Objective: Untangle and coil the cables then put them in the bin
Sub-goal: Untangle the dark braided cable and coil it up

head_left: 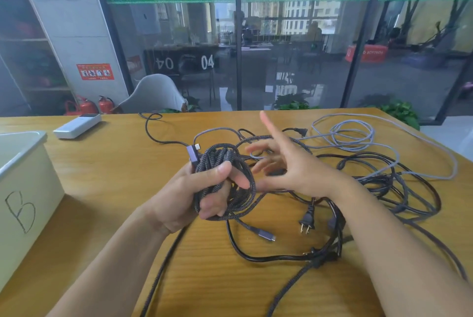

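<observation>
My left hand (189, 193) grips a coil of dark braided cable (225, 163) above the middle of the wooden table (107, 163); a grey USB plug (193, 154) sticks up from the coil. My right hand (291, 163) hovers just right of the coil, fingers spread and blurred, holding nothing. A tangle of black power cables (384, 188) lies on the right, with a two-pin plug (307, 219) near the middle. A loose grey cable (358, 137) loops at the back right. The white bin (25, 163) marked "B" stands at the left edge.
A white rectangular device (76, 126) lies at the back left of the table. A thin black cable (153, 127) trails toward the far edge. Behind the table are a white chair (156, 96), red fire extinguishers (89, 105) and a glass wall.
</observation>
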### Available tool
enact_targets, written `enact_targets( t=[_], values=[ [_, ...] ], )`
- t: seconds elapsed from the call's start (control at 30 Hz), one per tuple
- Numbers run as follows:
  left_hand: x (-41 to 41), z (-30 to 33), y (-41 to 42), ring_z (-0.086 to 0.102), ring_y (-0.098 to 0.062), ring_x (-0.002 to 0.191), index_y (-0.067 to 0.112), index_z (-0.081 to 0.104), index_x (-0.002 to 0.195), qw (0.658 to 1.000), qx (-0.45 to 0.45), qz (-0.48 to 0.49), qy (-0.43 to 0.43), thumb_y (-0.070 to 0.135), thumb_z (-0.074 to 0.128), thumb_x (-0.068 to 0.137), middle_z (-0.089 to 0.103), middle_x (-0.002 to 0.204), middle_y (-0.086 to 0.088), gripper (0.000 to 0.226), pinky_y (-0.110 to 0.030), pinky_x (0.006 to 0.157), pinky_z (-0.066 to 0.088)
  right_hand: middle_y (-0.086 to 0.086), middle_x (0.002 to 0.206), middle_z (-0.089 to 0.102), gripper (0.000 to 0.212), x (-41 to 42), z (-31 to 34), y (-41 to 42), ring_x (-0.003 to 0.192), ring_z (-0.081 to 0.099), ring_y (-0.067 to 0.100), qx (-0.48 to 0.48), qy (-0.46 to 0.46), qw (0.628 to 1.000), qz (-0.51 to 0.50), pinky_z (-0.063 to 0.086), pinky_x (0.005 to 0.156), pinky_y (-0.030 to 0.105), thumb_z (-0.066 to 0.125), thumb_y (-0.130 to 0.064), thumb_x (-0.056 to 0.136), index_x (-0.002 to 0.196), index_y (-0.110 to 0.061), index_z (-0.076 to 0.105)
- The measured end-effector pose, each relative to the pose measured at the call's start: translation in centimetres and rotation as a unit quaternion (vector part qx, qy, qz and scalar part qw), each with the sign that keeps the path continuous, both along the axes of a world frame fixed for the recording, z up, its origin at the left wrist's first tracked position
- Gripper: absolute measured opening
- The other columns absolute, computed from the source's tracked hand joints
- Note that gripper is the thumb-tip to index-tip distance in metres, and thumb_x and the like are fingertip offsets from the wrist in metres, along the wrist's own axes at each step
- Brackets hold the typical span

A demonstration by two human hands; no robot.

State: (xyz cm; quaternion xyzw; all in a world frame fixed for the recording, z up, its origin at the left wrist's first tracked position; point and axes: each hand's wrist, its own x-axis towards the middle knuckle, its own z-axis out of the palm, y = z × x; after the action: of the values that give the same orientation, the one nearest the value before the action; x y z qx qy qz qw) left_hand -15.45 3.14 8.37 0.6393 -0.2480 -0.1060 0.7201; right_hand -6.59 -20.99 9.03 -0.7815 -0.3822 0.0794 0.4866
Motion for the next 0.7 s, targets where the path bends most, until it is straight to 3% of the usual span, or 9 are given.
enact_targets(
  t=[0.07, 0.13, 0.2, 0.3, 0.4, 0.5, 0.6, 0.7],
  values=[
    [0.0, 0.0, -0.1, 0.036, -0.012, 0.039, 0.005, 0.075, 0.098, 1.0, 0.013, 0.013, 0.0, 0.054, 0.072, 0.091, 0.039, 0.047, 0.001, 0.049, -0.035, 0.055, 0.037, -0.001, 0.12, 0.072, 0.087, 0.6, 0.0, -0.1, 0.094, 0.074, 0.022, 0.089, 0.029, 0.995, -0.031, 0.06, 0.088, 0.036, 0.068, -0.026, 0.098, 0.165, -0.038, 0.014],
    [-0.1, -0.1, -0.4, 0.036, -0.014, 0.04, 0.006, 0.076, 0.096, 0.999, 0.028, 0.031, -0.003, 0.048, 0.066, 0.093, 0.038, 0.047, 0.0, 0.043, -0.033, 0.056, 0.042, 0.005, 0.09, 0.073, 0.051, 1.1, -0.4, 0.1, 0.068, 0.064, 0.021, 0.135, 0.046, 0.985, -0.093, 0.054, 0.07, 0.033, 0.051, -0.027, 0.109, 0.158, -0.028, 0.039],
    [-0.1, -0.1, -0.6, 0.035, -0.016, 0.04, 0.006, 0.076, 0.095, 0.998, 0.035, 0.047, -0.002, 0.045, 0.062, 0.094, 0.038, 0.047, -0.001, 0.041, -0.033, 0.056, 0.042, 0.005, 0.08, 0.069, 0.035, 1.4, -1.0, 0.6, 0.064, 0.057, 0.017, 0.186, 0.074, 0.97, -0.138, 0.046, 0.061, 0.032, 0.043, -0.019, 0.113, 0.145, -0.025, 0.057],
    [0.0, 0.0, -0.3, 0.035, -0.015, 0.04, 0.006, 0.076, 0.094, 0.996, 0.024, 0.083, 0.003, 0.046, 0.062, 0.091, 0.036, 0.047, -0.001, 0.043, -0.032, 0.056, 0.042, -0.001, 0.118, 0.076, 0.042, 1.8, -1.5, 0.9, 0.102, 0.067, 0.015, 0.266, 0.143, 0.942, -0.145, 0.053, 0.078, 0.03, 0.044, -0.008, 0.111, 0.145, -0.03, 0.055],
    [0.1, 0.1, 0.0, 0.034, -0.015, 0.04, 0.007, 0.076, 0.092, 0.992, 0.002, 0.128, 0.005, 0.046, 0.065, 0.091, 0.035, 0.049, -0.001, 0.041, -0.032, 0.057, 0.043, -0.007, 0.142, 0.065, 0.053, 2.6, -1.6, 0.2, 0.133, 0.059, 0.015, 0.354, 0.187, 0.905, -0.141, 0.05, 0.095, 0.034, 0.047, -0.006, 0.108, 0.155, -0.028, 0.043],
    [0.2, 0.2, -0.1, 0.031, -0.016, 0.041, 0.008, 0.077, 0.09, 0.985, -0.018, 0.172, 0.01, 0.043, 0.061, 0.095, 0.033, 0.051, -0.001, 0.038, -0.033, 0.057, 0.042, -0.005, 0.146, 0.062, 0.057, 3.1, -1.6, -0.3, 0.133, 0.06, 0.018, 0.409, 0.231, 0.869, -0.155, 0.052, 0.1, 0.039, 0.049, -0.009, 0.108, 0.161, -0.025, 0.035],
    [0.3, 0.1, -0.2, 0.031, -0.017, 0.042, 0.009, 0.076, 0.088, 0.979, -0.027, 0.201, 0.015, 0.043, 0.058, 0.095, 0.033, 0.052, -0.002, 0.038, -0.032, 0.057, 0.042, 0.007, 0.132, 0.072, 0.056, 2.9, -1.4, -0.3, 0.12, 0.07, 0.023, 0.398, 0.258, 0.867, -0.154, 0.052, 0.099, 0.041, 0.047, -0.011, 0.11, 0.161, -0.027, 0.03],
    [0.3, 0.1, -0.1, 0.031, -0.017, 0.043, 0.009, 0.075, 0.088, 0.977, -0.024, 0.209, 0.017, 0.043, 0.059, 0.095, 0.032, 0.052, -0.002, 0.038, -0.032, 0.057, 0.042, 0.004, 0.12, 0.076, 0.043, 2.5, -1.1, -0.1, 0.102, 0.074, 0.018, 0.423, 0.298, 0.844, -0.143, 0.058, 0.083, 0.031, 0.047, -0.014, 0.11, 0.151, -0.027, 0.052]
  ],
)
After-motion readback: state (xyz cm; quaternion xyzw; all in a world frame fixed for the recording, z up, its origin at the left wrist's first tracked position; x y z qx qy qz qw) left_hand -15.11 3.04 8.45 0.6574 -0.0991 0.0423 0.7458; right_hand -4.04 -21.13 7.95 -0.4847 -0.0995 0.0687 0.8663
